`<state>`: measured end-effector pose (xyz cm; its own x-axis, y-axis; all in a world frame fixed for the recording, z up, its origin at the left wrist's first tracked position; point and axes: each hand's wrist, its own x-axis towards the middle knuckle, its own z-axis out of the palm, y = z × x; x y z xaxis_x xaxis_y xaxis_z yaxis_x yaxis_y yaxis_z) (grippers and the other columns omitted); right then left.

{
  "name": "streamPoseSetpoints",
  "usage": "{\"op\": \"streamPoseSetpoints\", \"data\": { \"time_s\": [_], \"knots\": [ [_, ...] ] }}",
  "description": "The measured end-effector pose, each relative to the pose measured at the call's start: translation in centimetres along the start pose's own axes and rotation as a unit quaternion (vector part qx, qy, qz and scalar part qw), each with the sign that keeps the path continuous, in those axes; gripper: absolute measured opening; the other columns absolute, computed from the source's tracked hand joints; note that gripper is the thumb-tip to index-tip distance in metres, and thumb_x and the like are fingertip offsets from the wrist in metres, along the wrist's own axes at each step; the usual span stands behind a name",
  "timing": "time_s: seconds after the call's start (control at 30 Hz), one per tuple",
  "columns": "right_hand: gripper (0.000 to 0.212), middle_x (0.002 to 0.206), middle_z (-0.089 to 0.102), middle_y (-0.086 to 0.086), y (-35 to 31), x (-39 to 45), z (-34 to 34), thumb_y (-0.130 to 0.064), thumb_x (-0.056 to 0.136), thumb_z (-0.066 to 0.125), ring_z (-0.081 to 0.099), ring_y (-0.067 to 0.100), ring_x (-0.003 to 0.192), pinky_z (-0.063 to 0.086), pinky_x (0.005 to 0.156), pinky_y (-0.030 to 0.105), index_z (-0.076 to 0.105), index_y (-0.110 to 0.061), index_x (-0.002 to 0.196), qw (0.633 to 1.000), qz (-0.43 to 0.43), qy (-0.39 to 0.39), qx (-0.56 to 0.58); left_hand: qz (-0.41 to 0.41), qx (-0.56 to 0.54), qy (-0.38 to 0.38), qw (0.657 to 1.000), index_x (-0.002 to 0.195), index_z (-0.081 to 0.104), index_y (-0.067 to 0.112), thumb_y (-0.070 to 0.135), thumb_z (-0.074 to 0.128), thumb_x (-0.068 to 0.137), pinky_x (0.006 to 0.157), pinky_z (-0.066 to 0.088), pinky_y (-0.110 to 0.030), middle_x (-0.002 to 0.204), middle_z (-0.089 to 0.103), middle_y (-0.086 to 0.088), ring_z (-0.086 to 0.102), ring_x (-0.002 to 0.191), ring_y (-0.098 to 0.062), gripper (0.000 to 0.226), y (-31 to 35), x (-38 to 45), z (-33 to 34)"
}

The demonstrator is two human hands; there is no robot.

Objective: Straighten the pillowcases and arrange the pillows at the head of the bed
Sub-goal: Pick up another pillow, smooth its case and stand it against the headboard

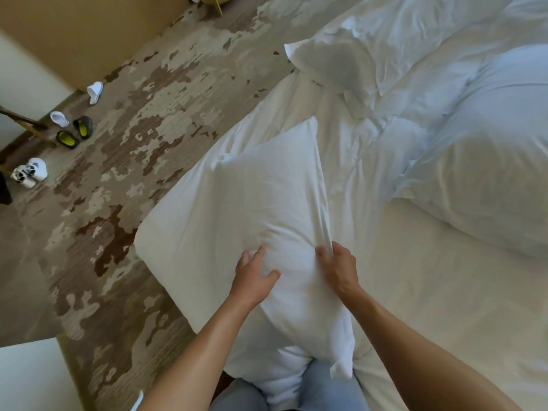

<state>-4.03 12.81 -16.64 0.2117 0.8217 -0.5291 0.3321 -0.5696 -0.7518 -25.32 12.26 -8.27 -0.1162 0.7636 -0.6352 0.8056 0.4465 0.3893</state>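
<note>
One pillow (237,209) is underway, my right hand (338,268) pinching its case, left hand (255,277) pressing spread-fingered; two other pillows (489,188) look unarranged.

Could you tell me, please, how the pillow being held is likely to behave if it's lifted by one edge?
Probably soft and floppy: the pillow dents where the left hand presses, and cloth bunches where the right hand pinches its edge. It is likely light for its puffy bulk, so lifted by one edge it should sag rather than hold shape.
</note>
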Motion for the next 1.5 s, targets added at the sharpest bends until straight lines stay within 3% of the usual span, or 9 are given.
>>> {"op": "streamPoseSetpoints", "data": {
  "time_s": [0.23, 0.43, 0.6, 0.73, 0.83, 1.0, 1.17, 1.23, 1.5],
  "knots": [
    [0.027, 0.073, 0.069, 0.004, -8.2, -5.6, 0.7, -0.033, 0.096, 0.062, 0.065, 0.022, 0.069, 0.052, 0.064, 0.034, 0.065, -0.012, 0.080, 0.994, -0.092, 0.053, -0.042, 0.065, -0.027, -0.014, 0.997, 0.163, 0.017, 0.024, 0.048, 0.066, 0.090, 0.123, 0.027, -0.036, 0.169, 0.014, -0.010, 0.018, 0.156, -0.025, 0.091, -2.7, -2.7, -3.8],
    [0.026, 0.064, 0.064, -0.004, -14.2, -12.3, 2.1, -0.030, 0.097, 0.063, 0.060, 0.009, 0.059, 0.044, 0.053, 0.024, 0.066, -0.020, 0.073, 0.976, -0.157, 0.084, -0.126, 0.151, -0.054, -0.030, 0.987, 0.163, 0.017, 0.023, 0.047, 0.069, 0.089, 0.119, 0.032, -0.033, 0.169, 0.012, -0.006, 0.027, 0.153, -0.023, 0.094, -5.7, -5.3, -7.0],
    [0.038, 0.055, 0.054, -0.005, -15.7, -18.2, 3.0, -0.034, 0.098, 0.063, 0.050, 0.012, 0.053, 0.038, 0.050, 0.024, 0.050, -0.024, 0.063, 0.957, -0.169, 0.109, -0.207, 0.211, -0.093, -0.061, 0.971, 0.162, 0.024, 0.024, 0.047, 0.068, 0.088, 0.119, 0.032, -0.033, 0.166, 0.026, -0.003, 0.031, 0.151, -0.020, 0.089, -7.4, -6.8, -10.3],
    [0.036, 0.061, 0.057, 0.002, -14.9, -22.7, 3.0, -0.041, 0.099, 0.061, 0.056, 0.019, 0.059, 0.050, 0.060, 0.039, 0.054, -0.018, 0.072, 0.947, -0.141, 0.122, -0.261, 0.252, -0.094, -0.075, 0.960, 0.161, 0.025, 0.024, 0.048, 0.067, 0.090, 0.119, 0.035, -0.035, 0.164, 0.029, -0.003, 0.036, 0.148, -0.021, 0.086, -7.3, -8.1, -12.0],
    [0.037, 0.058, 0.054, 0.000, -13.9, -26.1, 2.5, -0.042, 0.098, 0.062, 0.053, 0.016, 0.057, 0.050, 0.061, 0.040, 0.050, -0.018, 0.072, 0.939, -0.126, 0.140, -0.287, 0.310, -0.058, -0.012, 0.949, 0.158, 0.031, 0.020, 0.041, 0.067, 0.090, 0.110, 0.042, -0.035, 0.156, 0.033, -0.006, 0.046, 0.139, -0.024, 0.079, -6.5, -9.2, -12.6],
    [0.027, 0.068, 0.065, -0.001, -11.1, -32.4, 0.9, -0.041, 0.099, 0.062, 0.061, 0.021, 0.065, 0.053, 0.066, 0.040, 0.066, -0.020, 0.081, 0.936, -0.107, 0.155, -0.298, 0.397, 0.067, 0.016, 0.915, 0.157, 0.031, 0.024, 0.016, 0.057, 0.091, 0.096, 0.052, -0.039, 0.168, 0.014, -0.004, 0.036, 0.144, -0.027, 0.071, -5.0, -11.4, -11.2],
    [0.023, 0.072, 0.068, 0.000, -6.4, -39.9, -1.8, -0.037, 0.100, 0.064, 0.063, 0.023, 0.069, 0.053, 0.066, 0.040, 0.071, -0.020, 0.086, 0.935, -0.090, 0.198, -0.281, 0.490, 0.167, -0.008, 0.856, 0.112, 0.063, 0.012, 0.024, 0.047, 0.100, 0.079, 0.056, -0.041, 0.116, 0.057, -0.004, 0.059, 0.104, -0.027, 0.023, -3.0, -14.8, -7.3],
    [0.022, 0.071, 0.068, 0.000, -4.2, -42.8, -3.2, -0.035, 0.100, 0.065, 0.064, 0.023, 0.068, 0.053, 0.065, 0.040, 0.071, -0.020, 0.086, 0.931, -0.075, 0.220, -0.281, 0.518, 0.162, -0.027, 0.840, 0.103, 0.064, 0.010, 0.022, 0.045, 0.104, 0.076, 0.056, -0.043, 0.106, 0.058, -0.005, 0.063, 0.091, -0.030, 0.023, -2.0, -16.9, -5.4],
    [0.016, 0.076, 0.071, -0.001, 3.8, -52.2, -9.9, -0.036, 0.096, 0.069, 0.068, 0.025, 0.074, 0.054, 0.067, 0.040, 0.074, -0.023, 0.088, 0.908, -0.010, 0.332, -0.255, 0.584, 0.155, -0.040, 0.796, 0.094, 0.067, 0.007, 0.018, 0.046, 0.103, 0.077, 0.053, -0.042, 0.094, 0.061, -0.008, 0.061, 0.084, -0.030, 0.026, 2.3, -27.6, 2.4]
  ]
}}
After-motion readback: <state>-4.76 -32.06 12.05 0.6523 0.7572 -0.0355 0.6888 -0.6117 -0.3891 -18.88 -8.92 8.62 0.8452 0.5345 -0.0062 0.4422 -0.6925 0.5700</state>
